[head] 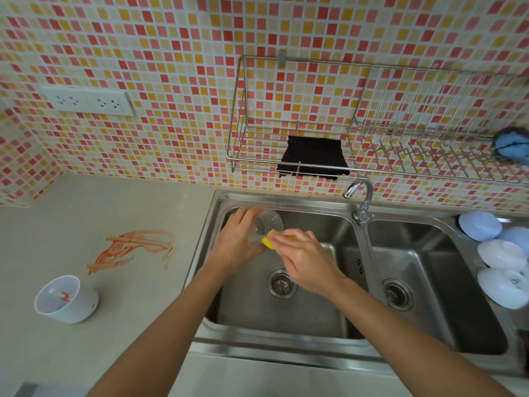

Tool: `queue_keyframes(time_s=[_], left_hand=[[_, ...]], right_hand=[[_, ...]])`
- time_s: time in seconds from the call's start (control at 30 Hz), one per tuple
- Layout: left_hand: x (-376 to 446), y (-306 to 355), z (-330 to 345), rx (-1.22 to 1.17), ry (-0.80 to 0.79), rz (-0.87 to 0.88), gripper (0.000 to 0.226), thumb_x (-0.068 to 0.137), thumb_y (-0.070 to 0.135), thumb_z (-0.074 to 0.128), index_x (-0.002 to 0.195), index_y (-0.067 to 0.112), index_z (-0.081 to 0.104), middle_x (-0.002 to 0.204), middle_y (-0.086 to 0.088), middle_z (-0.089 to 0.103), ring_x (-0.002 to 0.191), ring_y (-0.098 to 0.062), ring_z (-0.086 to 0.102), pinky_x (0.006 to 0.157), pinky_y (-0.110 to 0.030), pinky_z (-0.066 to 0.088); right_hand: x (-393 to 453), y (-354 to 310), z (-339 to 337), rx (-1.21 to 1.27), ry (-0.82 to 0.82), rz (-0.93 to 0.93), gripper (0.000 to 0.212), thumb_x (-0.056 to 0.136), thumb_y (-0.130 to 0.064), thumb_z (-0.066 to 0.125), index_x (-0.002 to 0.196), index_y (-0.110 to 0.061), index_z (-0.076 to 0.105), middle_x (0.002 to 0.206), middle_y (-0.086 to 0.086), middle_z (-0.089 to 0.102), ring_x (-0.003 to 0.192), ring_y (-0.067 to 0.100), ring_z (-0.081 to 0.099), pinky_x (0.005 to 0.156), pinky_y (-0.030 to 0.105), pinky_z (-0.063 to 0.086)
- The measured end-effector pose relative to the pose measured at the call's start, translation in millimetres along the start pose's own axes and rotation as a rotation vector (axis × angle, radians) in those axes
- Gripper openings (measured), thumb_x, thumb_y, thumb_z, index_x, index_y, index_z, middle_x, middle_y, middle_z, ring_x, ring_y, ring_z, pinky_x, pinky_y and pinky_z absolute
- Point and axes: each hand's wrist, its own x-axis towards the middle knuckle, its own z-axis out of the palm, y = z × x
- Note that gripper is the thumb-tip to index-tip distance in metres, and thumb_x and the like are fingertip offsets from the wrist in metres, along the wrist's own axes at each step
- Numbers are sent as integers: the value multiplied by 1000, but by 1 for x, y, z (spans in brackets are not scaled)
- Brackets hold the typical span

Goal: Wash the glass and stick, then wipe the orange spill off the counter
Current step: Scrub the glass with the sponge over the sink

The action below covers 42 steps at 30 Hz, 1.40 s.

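Observation:
Over the left sink basin (315,310) my left hand (237,239) grips a clear glass (267,223), its base pointing toward the wall. My right hand (306,256) presses a yellow sponge (269,241) against the glass's side. An orange spill (134,247) streaks the grey counter (100,202) left of the sink. I cannot pick out the stick for certain; a white cup (68,299) on the counter holds something small with orange marks.
A faucet (359,196) stands between the two basins. A wire rack (300,156) on the tiled wall holds a black cloth (313,157). White and blue bowls (501,267) lie upside down right of the second basin. A wall socket (88,101) is mounted at the upper left.

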Motion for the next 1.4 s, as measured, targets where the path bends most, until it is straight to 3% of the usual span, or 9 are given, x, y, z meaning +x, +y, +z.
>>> queue_keyframes(time_s=[0.17, 0.33, 0.43, 0.5, 0.7, 0.9, 1.03, 1.23, 1.4], left_hand=[[1, -2, -9, 124, -228, 96, 76, 71, 27, 80, 137, 16, 44, 136, 0, 50, 120, -16, 51, 93, -21, 43], [2, -3, -7, 132, -270, 130, 79, 68, 32, 81, 136, 17, 44, 133, 0, 51, 120, -18, 50, 100, -31, 46], [3, -3, -7, 138, -265, 143, 74, 70, 35, 80, 135, 18, 47, 132, 0, 52, 119, -18, 50, 100, -28, 44], [1, -4, -5, 141, -297, 142, 73, 71, 35, 79, 134, 18, 47, 132, 1, 52, 119, -17, 50, 99, -26, 43], [9, 0, -5, 144, -266, 161, 76, 67, 30, 83, 133, 16, 48, 131, 0, 54, 120, -18, 50, 102, -25, 37], [13, -9, -14, 67, -299, 144, 77, 64, 35, 84, 131, 17, 49, 127, 2, 56, 115, -14, 52, 100, -26, 44], [16, -7, -13, 2, -328, 131, 81, 65, 30, 85, 135, 17, 46, 131, 1, 54, 120, -12, 49, 102, -20, 38], [11, -12, -5, -184, -238, -58, 96, 69, 33, 83, 148, 17, 30, 144, 2, 47, 132, -12, 42, 111, -31, 37], [-3, -7, 24, -57, -114, -113, 103, 65, 36, 85, 148, 16, 26, 149, -3, 35, 137, -19, 29, 113, -30, 28]], right_hand=[[-1, 12, -4, -143, -102, -199, 40, 64, -6, 83, 101, -18, 75, 109, -6, 73, 103, 17, 66, 79, 32, 43], [2, 26, -13, -280, -59, -194, 33, 71, -5, 74, 103, -13, 73, 113, -3, 71, 108, 19, 63, 83, 35, 40], [-3, 5, 2, -41, -133, 10, 44, 64, 4, 76, 102, -18, 75, 105, -3, 74, 96, 22, 67, 78, 33, 47], [-6, 1, 10, 166, -215, 106, 37, 76, 1, 71, 104, -21, 75, 100, 0, 75, 91, 22, 68, 78, 35, 53], [12, 15, -13, -278, -176, -135, 28, 69, -7, 75, 96, -17, 72, 102, -5, 71, 101, 18, 63, 82, 34, 44], [3, 20, -4, -156, -265, -147, 41, 69, -17, 75, 109, -25, 69, 113, -10, 69, 106, 16, 61, 79, 33, 49], [4, 24, 0, -228, -148, -189, 7, 91, -22, 60, 95, -24, 65, 102, -11, 68, 99, 16, 61, 74, 31, 40], [8, 26, 5, -254, 47, -131, 12, 85, -12, 71, 93, -18, 67, 97, -8, 70, 96, 17, 61, 75, 28, 37], [16, 15, 13, -216, 102, -2, 6, 85, -14, 69, 89, -17, 68, 92, -7, 72, 91, 18, 63, 74, 30, 39]])
